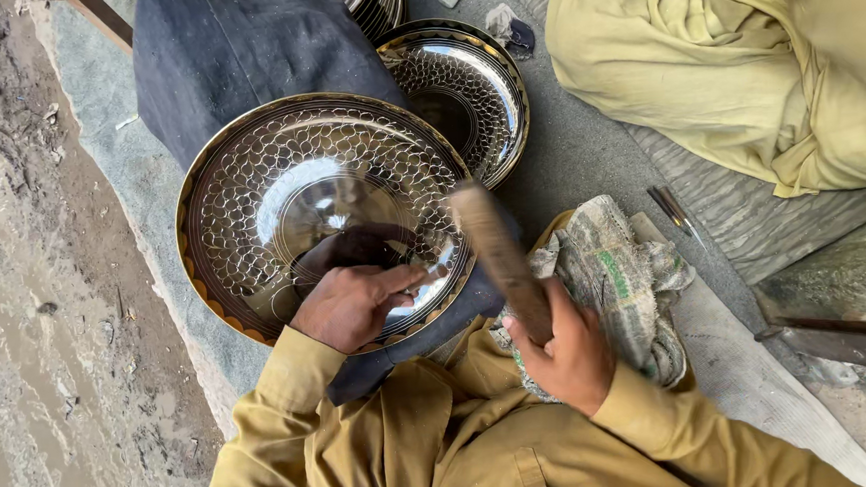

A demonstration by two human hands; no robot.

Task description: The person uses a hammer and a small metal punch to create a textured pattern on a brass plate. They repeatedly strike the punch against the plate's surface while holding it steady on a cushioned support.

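A large round shiny metal tray [278, 173] with an engraved scale pattern and a dark rim lies tilted over a dark blue cloth pad [221, 56]. My left hand [352, 304] rests on its near edge, fingers pinched as if around a small tool that I cannot make out. My right hand [565, 351] grips a wooden mallet handle [499, 254], blurred and raised over the tray's right edge. Both sleeves are mustard yellow.
A second engraved tray [474, 91] leans behind the first, with more stacked at the top. A crumpled patterned cloth [626, 282] lies by my right hand. Two thin metal tools [673, 209] rest on the mat. Another person's yellow garment [743, 64] fills the top right. Bare dirt is at left.
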